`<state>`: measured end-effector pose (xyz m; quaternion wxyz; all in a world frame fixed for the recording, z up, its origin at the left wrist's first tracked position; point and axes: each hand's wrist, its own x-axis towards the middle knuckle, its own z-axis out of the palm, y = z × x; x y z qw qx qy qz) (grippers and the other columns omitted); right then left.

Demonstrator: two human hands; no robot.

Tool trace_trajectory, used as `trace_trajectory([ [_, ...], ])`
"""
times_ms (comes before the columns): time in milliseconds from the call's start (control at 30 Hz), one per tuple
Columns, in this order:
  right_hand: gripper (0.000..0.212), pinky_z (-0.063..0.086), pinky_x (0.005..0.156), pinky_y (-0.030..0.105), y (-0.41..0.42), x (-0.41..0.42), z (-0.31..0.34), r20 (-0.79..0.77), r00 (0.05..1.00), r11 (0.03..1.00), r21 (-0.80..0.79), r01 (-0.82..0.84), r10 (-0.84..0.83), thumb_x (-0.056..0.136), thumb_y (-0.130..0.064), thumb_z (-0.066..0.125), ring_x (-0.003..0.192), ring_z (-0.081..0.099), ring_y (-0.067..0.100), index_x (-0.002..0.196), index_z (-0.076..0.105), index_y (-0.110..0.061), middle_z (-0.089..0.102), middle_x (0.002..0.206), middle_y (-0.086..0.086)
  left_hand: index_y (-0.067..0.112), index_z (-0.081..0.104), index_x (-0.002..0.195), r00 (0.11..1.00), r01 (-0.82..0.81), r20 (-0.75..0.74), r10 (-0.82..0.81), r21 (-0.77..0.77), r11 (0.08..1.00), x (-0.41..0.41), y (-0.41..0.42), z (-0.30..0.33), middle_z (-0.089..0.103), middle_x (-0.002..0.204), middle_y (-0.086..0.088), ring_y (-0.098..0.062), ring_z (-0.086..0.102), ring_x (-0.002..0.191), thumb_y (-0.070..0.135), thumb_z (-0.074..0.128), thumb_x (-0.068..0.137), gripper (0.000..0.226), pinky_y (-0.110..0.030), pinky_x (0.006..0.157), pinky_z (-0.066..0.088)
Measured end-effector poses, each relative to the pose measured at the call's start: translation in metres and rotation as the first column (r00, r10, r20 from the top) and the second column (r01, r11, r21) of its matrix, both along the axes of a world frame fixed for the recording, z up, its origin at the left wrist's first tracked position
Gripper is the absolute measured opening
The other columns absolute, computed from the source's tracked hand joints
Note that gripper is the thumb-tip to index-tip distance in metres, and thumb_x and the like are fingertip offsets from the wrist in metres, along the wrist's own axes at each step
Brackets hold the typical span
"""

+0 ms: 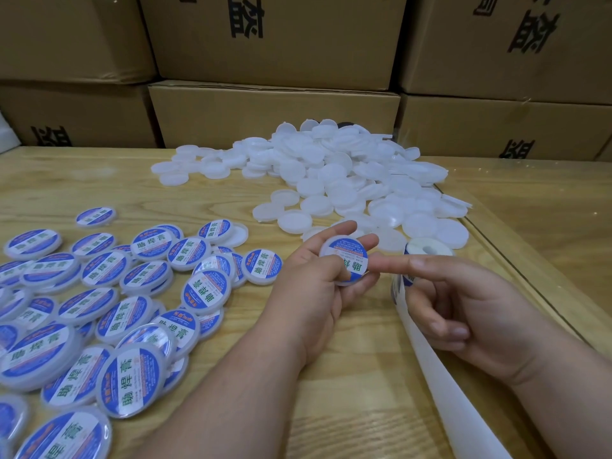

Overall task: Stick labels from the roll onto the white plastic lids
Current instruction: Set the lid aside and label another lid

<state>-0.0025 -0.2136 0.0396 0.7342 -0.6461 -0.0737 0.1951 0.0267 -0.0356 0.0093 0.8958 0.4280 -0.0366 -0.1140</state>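
Observation:
My left hand [318, 286] grips a white lid [346, 261] that carries a blue and white label, thumb on its front. My right hand [463, 309] is just right of it, index finger stretched toward the lid's edge, other fingers curled. The label roll [429, 250] stands behind my right index finger, and its empty backing strip [443, 376] trails toward me under the right hand. A heap of plain white lids [347, 180] lies at the back centre. Labelled lids [132, 293] are piled on the left.
The wooden table [331, 392] has a glass-covered edge on the right [530, 276]. Stacked cardboard boxes [275, 117] form a wall along the table's far side.

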Motion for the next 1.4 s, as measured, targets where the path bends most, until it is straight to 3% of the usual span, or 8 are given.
trace_trajectory([
  [333,0.052,0.022,0.037,0.016,-0.007,0.006,-0.002,0.055,0.981,0.970,0.171,0.173,-0.185,0.070,-0.037,0.066,0.033,0.022,0.009,0.116,0.074,-0.013,0.043,0.045,0.002,0.015,0.065,0.117,0.987,-0.157,-0.039,0.156,-0.014,0.988,0.002,0.002,0.003,0.078,0.103,-0.009,-0.022,0.077,0.086,0.020,0.070,0.093,0.025,-0.024,0.059,0.059],
  [533,0.031,0.022,0.036,0.017,-0.006,0.008,-0.003,0.044,0.937,0.918,0.223,0.328,-0.346,0.076,-0.028,0.059,0.034,0.021,0.011,0.094,0.078,-0.013,0.036,0.044,0.001,0.034,0.075,0.101,0.983,-0.144,-0.089,0.159,0.162,0.976,0.001,0.004,0.008,0.076,0.077,-0.008,-0.011,0.044,0.034,0.067,0.034,0.099,0.053,-0.018,0.035,0.035],
  [767,0.023,0.020,0.036,0.018,-0.002,0.007,-0.003,0.032,0.926,0.913,0.183,0.364,-0.376,0.081,-0.024,0.055,0.034,0.020,0.012,0.085,0.077,-0.015,0.036,0.044,0.002,0.023,0.058,0.118,0.983,-0.175,-0.052,0.178,0.067,0.982,0.005,0.000,0.001,0.075,0.078,-0.004,-0.007,0.037,0.045,0.032,0.062,0.100,0.021,-0.017,0.041,0.031],
  [900,0.028,0.019,0.037,0.018,-0.002,0.009,-0.006,0.053,0.904,0.898,0.158,0.411,-0.423,0.093,-0.019,0.049,0.034,0.020,0.012,0.084,0.076,-0.016,0.036,0.045,0.003,0.027,0.057,0.125,0.982,-0.183,-0.050,0.183,0.008,0.983,0.007,-0.001,-0.002,0.071,0.095,-0.008,-0.009,0.047,0.055,0.006,0.077,0.084,0.050,-0.019,0.046,0.038],
  [1033,0.026,0.020,0.036,0.019,-0.002,0.012,-0.008,0.066,0.886,0.884,0.138,0.447,-0.458,0.094,-0.018,0.049,0.034,0.021,0.013,0.085,0.074,-0.015,0.037,0.047,0.003,0.020,0.061,0.112,0.980,-0.177,-0.092,0.177,0.011,0.984,0.007,0.002,0.001,0.078,0.103,-0.007,-0.008,0.057,0.055,0.027,0.070,0.093,0.021,-0.017,0.045,0.041],
  [1167,0.026,0.022,0.036,0.018,-0.005,0.011,-0.010,0.084,0.881,0.881,0.135,0.453,-0.465,0.093,-0.018,0.050,0.034,0.022,0.012,0.084,0.074,-0.015,0.038,0.047,0.003,0.025,0.060,0.114,0.960,-0.174,-0.223,0.169,0.000,0.985,0.007,0.006,0.005,0.079,0.086,-0.009,-0.010,0.044,0.037,0.062,0.053,0.094,0.043,-0.019,0.036,0.033],
  [1267,0.025,0.023,0.037,0.018,-0.007,0.012,-0.012,0.100,0.881,0.885,0.125,0.449,-0.462,0.092,-0.020,0.051,0.034,0.022,0.013,0.084,0.074,-0.016,0.039,0.047,0.003,0.021,0.065,0.098,0.957,-0.212,-0.211,0.200,-0.035,0.977,0.008,0.006,0.005,0.073,0.070,-0.004,-0.009,0.036,0.035,0.059,0.058,0.093,0.039,-0.018,0.034,0.027],
  [1400,0.020,0.024,0.037,0.019,-0.009,0.013,-0.014,0.119,0.886,0.893,0.118,0.435,-0.447,0.084,-0.026,0.057,0.034,0.022,0.014,0.084,0.074,-0.016,0.039,0.048,0.004,0.020,0.064,0.095,0.951,-0.265,-0.187,0.245,-0.096,0.959,0.010,0.008,0.004,0.078,0.088,-0.002,-0.007,0.043,0.042,0.041,0.067,0.093,0.020,-0.016,0.037,0.029],
])
